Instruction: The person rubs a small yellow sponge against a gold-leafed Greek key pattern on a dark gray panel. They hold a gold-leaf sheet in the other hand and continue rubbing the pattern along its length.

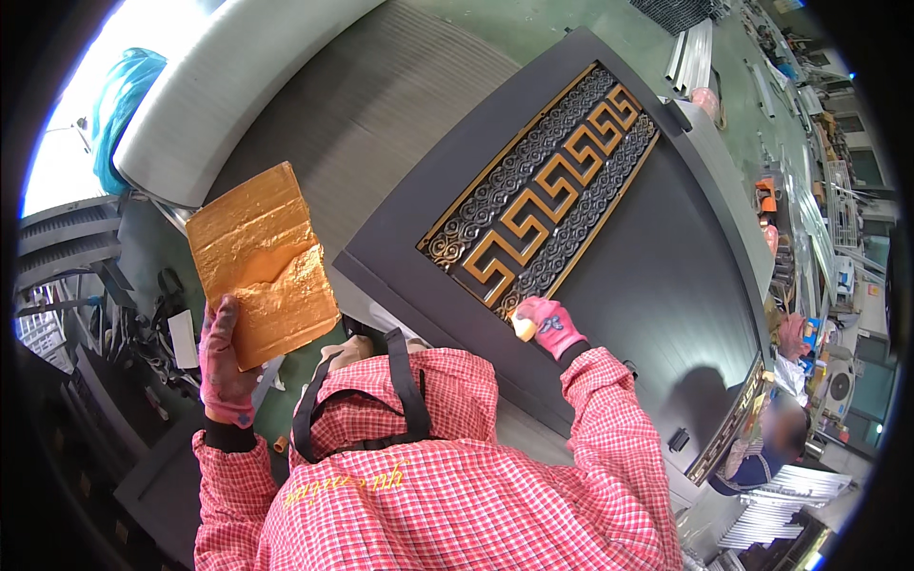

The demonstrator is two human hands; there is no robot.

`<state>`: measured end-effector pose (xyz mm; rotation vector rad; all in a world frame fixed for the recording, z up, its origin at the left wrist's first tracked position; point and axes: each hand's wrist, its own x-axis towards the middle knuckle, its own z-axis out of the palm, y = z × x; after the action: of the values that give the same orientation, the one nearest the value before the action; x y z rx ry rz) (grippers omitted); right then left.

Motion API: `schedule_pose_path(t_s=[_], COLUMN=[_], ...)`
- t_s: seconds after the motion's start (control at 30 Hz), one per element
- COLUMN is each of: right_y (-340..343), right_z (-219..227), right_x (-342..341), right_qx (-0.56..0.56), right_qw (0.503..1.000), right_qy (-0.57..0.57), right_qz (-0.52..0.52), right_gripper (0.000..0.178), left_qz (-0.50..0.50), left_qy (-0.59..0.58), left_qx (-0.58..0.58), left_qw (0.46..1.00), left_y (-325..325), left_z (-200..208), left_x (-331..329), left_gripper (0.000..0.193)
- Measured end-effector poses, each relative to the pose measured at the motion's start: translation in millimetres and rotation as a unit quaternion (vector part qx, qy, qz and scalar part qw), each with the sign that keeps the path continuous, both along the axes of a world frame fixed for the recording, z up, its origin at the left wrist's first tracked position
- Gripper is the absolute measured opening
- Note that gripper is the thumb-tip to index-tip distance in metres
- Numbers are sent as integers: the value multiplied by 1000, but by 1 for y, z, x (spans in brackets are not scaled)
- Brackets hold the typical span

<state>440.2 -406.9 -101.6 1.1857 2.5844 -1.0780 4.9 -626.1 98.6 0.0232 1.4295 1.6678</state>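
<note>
My left hand (227, 371), in a pink glove, grips the lower edge of a flat piece of cardboard (257, 266) coated with gold paint, the thumb over its face. Pinched in my pink-gloved right hand (552, 325) is a small pale-yellow sponge (523, 327). It rests at the near end of a raised ornamental band on a dark grey door panel (657, 257). A gold key-pattern strip (552, 186) runs along the band between dark scrollwork borders with gold edging. The sponge's underside is hidden.
A large pale roll of sheeting (190, 114) and a teal plastic bag (124, 105) are at the upper left. Dark metal pieces (105, 400) stand at the left. Another person (762, 452) is at the far right, near stacked metal profiles (790, 504).
</note>
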Motion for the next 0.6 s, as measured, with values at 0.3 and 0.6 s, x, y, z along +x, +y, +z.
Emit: schedule_pose_path(t_s=[0.3, 0.6], right_y=[6, 5], right_z=[-3, 4], right_x=[-17, -27], right_qx=[86, 50], right_qw=[991, 998], right_qy=[95, 46], right_qz=[25, -14], right_gripper=[26, 26], left_qz=[-12, 18], left_qy=[-9, 8], left_qx=[18, -20], left_qw=[1000, 1000], left_y=[-7, -11], left_z=[-3, -8], left_x=[-4, -4], left_gripper=[35, 38])
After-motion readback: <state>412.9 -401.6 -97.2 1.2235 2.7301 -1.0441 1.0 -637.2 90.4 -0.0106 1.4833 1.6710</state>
